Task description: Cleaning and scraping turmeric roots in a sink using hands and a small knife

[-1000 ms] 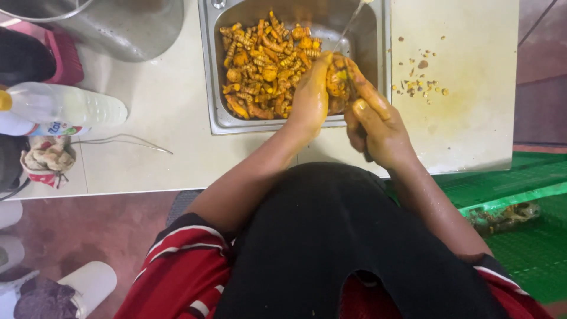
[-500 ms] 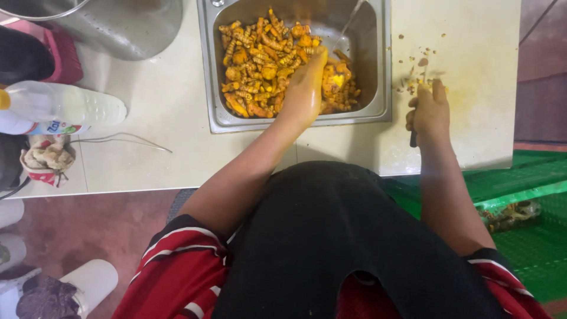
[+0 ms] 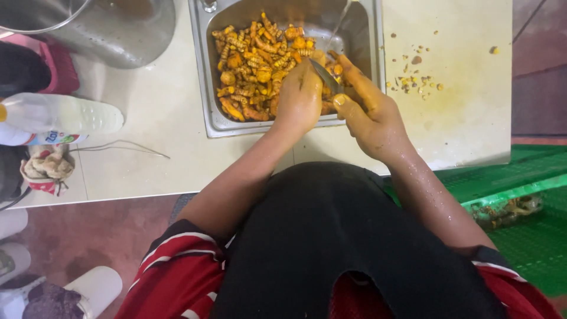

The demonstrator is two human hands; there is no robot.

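Black apron (image 3: 348, 236), red shirt with white-striped sleeves (image 3: 177, 266), wet bare forearms (image 3: 431, 195)

Pale counter (image 3: 153, 165) carries steel tray (image 3: 207, 88), bottle (image 3: 59, 118), pot (image 3: 118, 26).

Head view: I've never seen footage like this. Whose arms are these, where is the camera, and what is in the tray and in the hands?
There is no machine here. The camera sits on a person's head and looks down past their dark apron and red sleeves, so both arms are their own. The left hand reaches into a steel tray sunk in the pale counter and filled with orange-yellow turmeric-like roots; what it grips is hidden. The right hand holds a small knife with the blade pointing toward the left hand. Peel scraps lie to the right, a plastic bottle lies on its side at the left, and a large metal pot stands at top left.
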